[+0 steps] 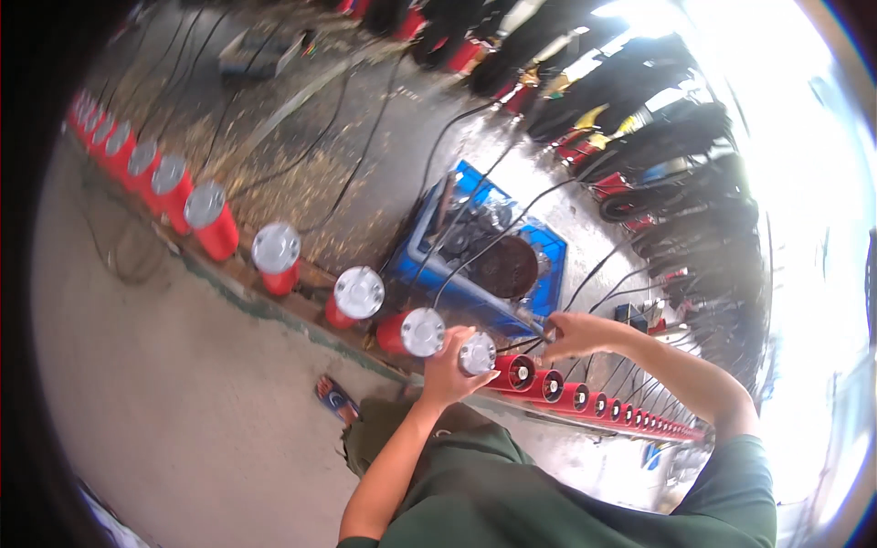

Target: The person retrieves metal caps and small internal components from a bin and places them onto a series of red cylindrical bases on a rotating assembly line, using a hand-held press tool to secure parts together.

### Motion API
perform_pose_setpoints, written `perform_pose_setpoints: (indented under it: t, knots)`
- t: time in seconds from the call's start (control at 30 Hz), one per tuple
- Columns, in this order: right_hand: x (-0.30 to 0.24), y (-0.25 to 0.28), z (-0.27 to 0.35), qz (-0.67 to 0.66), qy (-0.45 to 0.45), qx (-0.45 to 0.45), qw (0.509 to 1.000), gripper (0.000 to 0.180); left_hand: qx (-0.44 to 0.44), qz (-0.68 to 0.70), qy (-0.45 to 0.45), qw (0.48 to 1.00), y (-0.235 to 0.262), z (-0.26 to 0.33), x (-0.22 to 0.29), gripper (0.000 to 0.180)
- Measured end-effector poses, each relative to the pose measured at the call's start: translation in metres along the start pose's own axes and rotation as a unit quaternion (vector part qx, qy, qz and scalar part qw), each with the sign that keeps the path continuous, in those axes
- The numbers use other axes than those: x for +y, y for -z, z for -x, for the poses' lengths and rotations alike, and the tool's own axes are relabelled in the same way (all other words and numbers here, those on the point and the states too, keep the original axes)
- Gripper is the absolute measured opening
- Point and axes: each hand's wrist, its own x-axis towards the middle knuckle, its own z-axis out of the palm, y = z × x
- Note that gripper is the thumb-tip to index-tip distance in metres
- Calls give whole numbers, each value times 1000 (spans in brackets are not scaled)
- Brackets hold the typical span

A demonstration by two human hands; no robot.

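Note:
My left hand [445,370] wraps round the silver metal cap [478,354] on a cylinder in the long row; the hand hides part of its side. Just left of it stands a red cylinder [393,332] with a like cap. On the right begin open-topped red cylinders, the nearest [517,373] showing a dark inside with a pale centre. My right hand [582,336] is raised above these open ones, beside the blue crate, its fingers curled closed. Whatever it may hold is too blurred to make out.
A blue crate [437,279] holding metal parts and a dark round piece stands behind the row. Black cables trail over the floor there. More capped red cylinders [212,236] run leftward along a ledge. Blurred dark and red items [630,119] line the far side.

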Motion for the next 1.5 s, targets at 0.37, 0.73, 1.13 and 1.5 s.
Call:
perform_pose_setpoints:
  t: [0.37,0.73,1.13,1.5]
  knots:
    - [209,-115,-70,-291,87,501,810,75,82,51,194,976,-20,-3,45,31]
    - [485,-121,-146,-344,-110,639,679,91,-26,16,10,999,-320,-163,60,82]
    - [482,-51,-169,-529,221,445,689,81,-276,121,374,877,-424,-174,7,68]
    - [365,-56,-245,-583,217,370,690,47,-399,246,389,793,-374,-91,113,37]
